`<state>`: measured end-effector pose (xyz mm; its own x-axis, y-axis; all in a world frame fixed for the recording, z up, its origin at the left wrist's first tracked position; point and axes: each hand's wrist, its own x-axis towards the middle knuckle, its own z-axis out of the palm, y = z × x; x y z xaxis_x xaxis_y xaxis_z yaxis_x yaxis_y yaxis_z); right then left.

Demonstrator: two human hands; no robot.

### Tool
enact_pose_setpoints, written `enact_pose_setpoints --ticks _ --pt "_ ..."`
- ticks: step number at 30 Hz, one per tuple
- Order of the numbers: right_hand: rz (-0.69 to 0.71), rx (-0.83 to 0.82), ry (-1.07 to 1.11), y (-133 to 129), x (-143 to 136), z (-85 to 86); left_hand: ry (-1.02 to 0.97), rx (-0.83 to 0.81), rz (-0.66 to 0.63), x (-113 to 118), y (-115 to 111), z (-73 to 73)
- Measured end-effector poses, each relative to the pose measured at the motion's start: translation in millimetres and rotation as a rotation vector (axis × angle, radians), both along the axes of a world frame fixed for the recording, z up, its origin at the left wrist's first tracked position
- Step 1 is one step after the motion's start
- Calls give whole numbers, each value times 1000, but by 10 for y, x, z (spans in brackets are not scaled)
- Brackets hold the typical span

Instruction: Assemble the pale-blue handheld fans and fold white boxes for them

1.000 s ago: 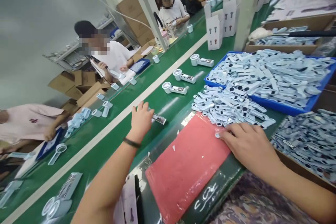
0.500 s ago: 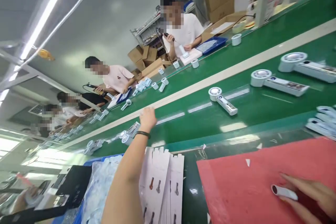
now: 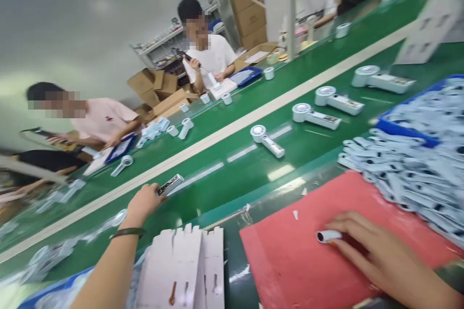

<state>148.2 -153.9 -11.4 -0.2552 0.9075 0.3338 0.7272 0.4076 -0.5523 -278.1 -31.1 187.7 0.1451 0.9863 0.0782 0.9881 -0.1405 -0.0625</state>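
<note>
Green belt (image 3: 224, 186), left hand (image 3: 143, 205) gripping dark-panelled pale device (image 3: 171, 185), right hand (image 3: 373, 251) pinching light-blue, dark-ended piece (image 3: 328, 236)

Left hand (image 3: 144, 205) hides one end of pale-blue printed-panel bar (image 3: 171, 185); right hand (image 3: 377, 253), rest of pale-blue dark-tipped plastic strip (image 3: 329, 236). White printed cardboard cartons (image 3: 170, 258) cut off at bottom edge.

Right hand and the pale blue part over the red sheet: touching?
Touching. The head view shows the right hand pinching one end of the pale blue part.

The left arm (image 3: 108, 265) stretches forward, left hand (image 3: 145, 203) curled, while the right hand (image 3: 377, 248) makes a pinch.
</note>
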Motion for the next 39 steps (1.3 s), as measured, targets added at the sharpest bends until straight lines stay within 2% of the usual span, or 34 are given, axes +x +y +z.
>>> enact_pose_setpoints --ticks 3,5,8,10,12,14,16,20,23,27,33,36,39 --pt "77 2 -110 54 175 196 6 -48 -109 363 142 -178" --pt "9 28 -134 44 315 325 25 -82 -255 750 106 -329" --pt "-166 33 -54 -13 451 567 14 -131 -592 1467 -133 -584" --pt "-195 20 12 -52 459 724 -20 -177 -744 1904 -331 -749" --pt "-145 8 27 -82 408 821 -35 -211 -811 2213 -485 -887" --pt "-105 -5 -21 -102 329 839 -39 -219 -809 2369 -561 -982" --pt "-93 -24 -86 -115 249 798 -102 -221 -793 2403 -570 -1029" --pt "-85 -23 -169 -120 125 711 -444 -233 -857 2334 -527 -1031" --pt "-100 -10 -178 -101 83 718 -590 -257 -865 2306 -528 -1031" --pt "-95 -87 -38 -28 91 727 -624 -281 -816 2308 -517 -1080" --pt "-78 -264 382 22 129 619 -622 -239 -836 2319 -531 -1088" --pt "-30 -354 389 -67 163 599 -578 -220 -865 2292 -667 -1033" --pt "49 -376 277 -149 192 583 -502 -249 -817 2281 -833 -1010"
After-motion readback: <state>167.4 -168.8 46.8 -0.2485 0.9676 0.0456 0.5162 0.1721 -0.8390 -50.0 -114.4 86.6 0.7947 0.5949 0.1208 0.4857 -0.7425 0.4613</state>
